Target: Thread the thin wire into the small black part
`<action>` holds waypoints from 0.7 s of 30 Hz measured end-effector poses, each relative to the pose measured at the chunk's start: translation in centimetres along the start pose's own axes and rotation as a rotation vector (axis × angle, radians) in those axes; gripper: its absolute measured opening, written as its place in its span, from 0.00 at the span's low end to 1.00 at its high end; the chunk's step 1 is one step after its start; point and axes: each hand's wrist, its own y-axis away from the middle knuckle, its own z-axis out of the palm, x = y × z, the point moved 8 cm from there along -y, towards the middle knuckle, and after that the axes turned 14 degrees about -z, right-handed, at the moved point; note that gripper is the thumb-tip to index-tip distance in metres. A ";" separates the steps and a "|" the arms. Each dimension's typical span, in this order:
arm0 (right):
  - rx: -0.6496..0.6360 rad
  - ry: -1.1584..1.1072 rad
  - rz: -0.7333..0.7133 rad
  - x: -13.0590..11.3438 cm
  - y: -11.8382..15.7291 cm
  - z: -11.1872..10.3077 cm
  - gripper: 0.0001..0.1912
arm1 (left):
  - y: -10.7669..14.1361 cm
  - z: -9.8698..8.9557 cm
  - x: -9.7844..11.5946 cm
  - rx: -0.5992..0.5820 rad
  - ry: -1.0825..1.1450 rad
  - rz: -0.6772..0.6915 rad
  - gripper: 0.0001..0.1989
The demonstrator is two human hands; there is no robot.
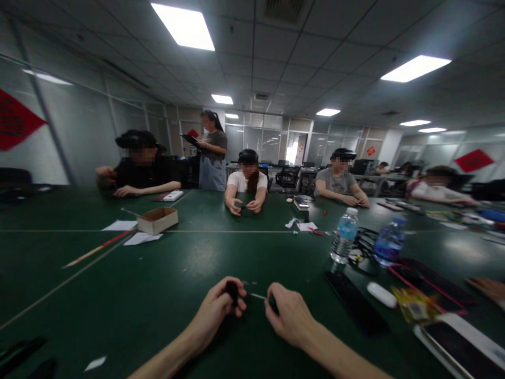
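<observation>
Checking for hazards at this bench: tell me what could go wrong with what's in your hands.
The thin metal pin between your left hand and right hand could slip and be hard to spot on the dark green table. The small black part could drop too. The water bottle might tip onto the black cable beside it.

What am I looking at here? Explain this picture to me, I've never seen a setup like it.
This is one picture from a camera worn on a person's head, looking forward and down. The wearer's left hand pinches a small black object, and the right hand holds a thin metal pin close to it. On the green table stand a water bottle, a coiled black cable and a cardboard box. Other people sit across the table.
</observation>
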 end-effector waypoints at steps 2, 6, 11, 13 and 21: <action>-0.006 -0.005 -0.001 0.0 0.0 0.0 0.03 | 0.2 0.2 0.1 -0.002 0.015 -0.018 0.15; 0.001 0.009 -0.009 -0.2 -0.1 -0.2 0.04 | 0.3 0.4 0.1 -0.007 0.027 -0.059 0.16; 0.012 0.008 -0.017 -0.3 0.0 -0.1 0.04 | 0.4 0.4 0.0 0.004 0.003 -0.066 0.17; 0.011 0.010 -0.019 -0.3 0.0 -0.1 0.04 | 0.4 0.4 0.1 0.008 -0.009 -0.065 0.18; 0.015 0.014 -0.014 -0.2 -0.1 -0.2 0.04 | 0.3 0.5 0.3 0.020 -0.124 -0.016 0.16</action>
